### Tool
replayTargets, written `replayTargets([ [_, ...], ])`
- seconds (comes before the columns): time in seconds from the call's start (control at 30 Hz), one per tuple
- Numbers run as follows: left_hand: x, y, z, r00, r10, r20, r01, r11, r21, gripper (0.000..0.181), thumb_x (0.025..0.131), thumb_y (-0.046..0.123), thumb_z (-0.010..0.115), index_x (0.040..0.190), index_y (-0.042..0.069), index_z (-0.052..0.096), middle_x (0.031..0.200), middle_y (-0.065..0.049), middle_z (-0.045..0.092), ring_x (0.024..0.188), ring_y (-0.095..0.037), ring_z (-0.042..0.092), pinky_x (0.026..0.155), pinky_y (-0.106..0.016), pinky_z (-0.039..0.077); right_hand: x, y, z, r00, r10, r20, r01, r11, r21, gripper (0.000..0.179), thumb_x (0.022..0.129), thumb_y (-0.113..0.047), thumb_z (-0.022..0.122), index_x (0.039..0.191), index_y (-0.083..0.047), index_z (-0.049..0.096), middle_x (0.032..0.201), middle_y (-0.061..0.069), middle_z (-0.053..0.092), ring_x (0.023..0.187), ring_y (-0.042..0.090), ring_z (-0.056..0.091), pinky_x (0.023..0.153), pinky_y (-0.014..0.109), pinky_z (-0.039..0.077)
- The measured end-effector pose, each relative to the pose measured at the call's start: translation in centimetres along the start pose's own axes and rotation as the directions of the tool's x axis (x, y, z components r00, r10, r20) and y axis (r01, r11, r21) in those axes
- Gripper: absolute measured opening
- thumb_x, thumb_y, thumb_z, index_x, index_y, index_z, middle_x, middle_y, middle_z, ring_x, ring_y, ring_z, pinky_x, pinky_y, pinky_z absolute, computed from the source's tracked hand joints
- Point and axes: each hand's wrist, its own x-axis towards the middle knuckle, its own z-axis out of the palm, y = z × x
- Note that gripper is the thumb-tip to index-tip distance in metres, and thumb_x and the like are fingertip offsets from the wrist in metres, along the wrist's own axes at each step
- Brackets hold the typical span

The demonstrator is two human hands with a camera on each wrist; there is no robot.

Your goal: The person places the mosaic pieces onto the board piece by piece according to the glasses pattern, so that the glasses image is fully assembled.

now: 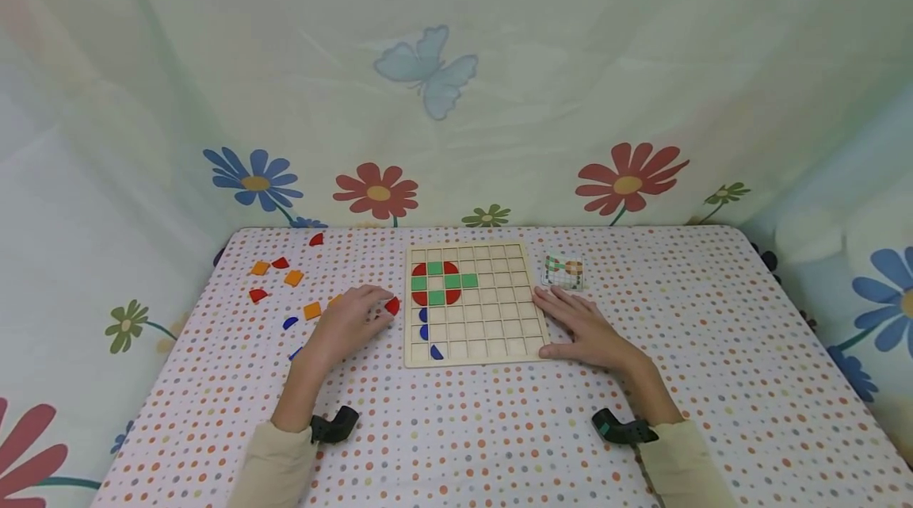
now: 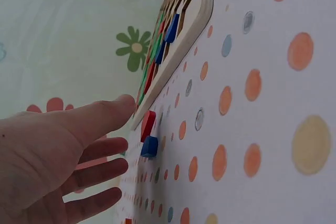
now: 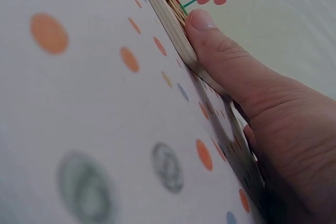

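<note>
A wooden grid board lies on the table with red, green and blue flat pieces in some cells. Just left of it, my left hand is held over the table, fingers relaxed and nothing in its grasp. Its fingertips are near a red quarter-round piece; in the left wrist view a blue piece sits beside that red one. My right hand rests along the board's right edge. Its thumb lies on the rim at the near right corner, as the right wrist view shows.
Loose orange squares, red quarter-rounds and a blue half-round are scattered on the left of the dotted tablecloth. A small printed pattern card lies right of the board. A flowered curtain hangs behind.
</note>
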Motion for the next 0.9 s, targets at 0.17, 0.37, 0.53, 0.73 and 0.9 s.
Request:
replayTargets([
  [0.17, 0.0, 0.2, 0.7, 1.000, 0.012, 0.002, -0.012, 0.999, 0.033, 0.040, 0.091, 0.030, 0.068, 0.128, 0.016, 0.063, 0.132, -0.004, 0.061, 0.123, -0.024, 0.057, 0.099, -0.044, 0.050, 0.0, -0.2, -0.1, 1.000, 0.001, 0.002, -0.001, 1.000, -0.001, 0.091, 0.078, -0.049, 0.075, 0.153, -0.018, 0.032, 0.161, 0.007, 0.027, 0.149, 0.039, 0.017, 0.115, 0.061, 0.010],
  [0.37, 0.1, 0.5, 1.2, 1.000, -0.007, -0.025, 0.009, 0.998, 0.055, 0.041, 0.089, 0.034, 0.070, 0.126, 0.017, 0.063, 0.126, -0.002, 0.063, 0.118, -0.022, 0.059, 0.097, -0.042, 0.052, 0.0, -0.3, -0.1, 1.000, -0.002, 0.002, 0.002, 1.000, -0.002, 0.091, 0.079, -0.049, 0.074, 0.152, -0.017, 0.032, 0.161, 0.008, 0.027, 0.148, 0.040, 0.017, 0.115, 0.062, 0.010],
  [0.53, 0.1, 0.8, 1.7, 0.998, -0.032, -0.059, 0.036, 0.997, 0.062, 0.046, 0.087, 0.036, 0.072, 0.127, 0.014, 0.063, 0.123, -0.005, 0.064, 0.116, -0.024, 0.058, 0.094, -0.041, 0.052, -0.1, -0.1, -0.1, 1.000, -0.012, -0.001, 0.012, 1.000, -0.004, 0.090, 0.079, -0.048, 0.074, 0.153, -0.017, 0.032, 0.161, 0.008, 0.027, 0.148, 0.039, 0.017, 0.115, 0.061, 0.010],
  [0.73, 0.4, 1.0, 2.2, 0.994, -0.060, -0.091, 0.065, 0.996, 0.054, 0.050, 0.084, 0.035, 0.075, 0.125, 0.009, 0.064, 0.120, -0.008, 0.064, 0.111, -0.025, 0.058, 0.090, -0.040, 0.053, -0.2, -0.1, -0.2, 1.000, -0.024, -0.005, 0.024, 1.000, -0.005, 0.090, 0.079, -0.047, 0.074, 0.153, -0.017, 0.032, 0.161, 0.008, 0.027, 0.148, 0.040, 0.018, 0.115, 0.061, 0.010],
  [0.9, 0.7, 1.2, 2.5, 0.989, -0.097, -0.116, 0.103, 0.994, 0.046, 0.044, 0.085, 0.032, 0.075, 0.121, 0.008, 0.066, 0.119, -0.010, 0.063, 0.109, -0.026, 0.058, 0.089, -0.039, 0.054, -0.2, -0.2, -0.3, 1.000, -0.015, 0.001, 0.015, 1.000, -0.002, 0.090, 0.079, -0.048, 0.074, 0.153, -0.017, 0.031, 0.161, 0.009, 0.027, 0.148, 0.040, 0.018, 0.115, 0.061, 0.010],
])
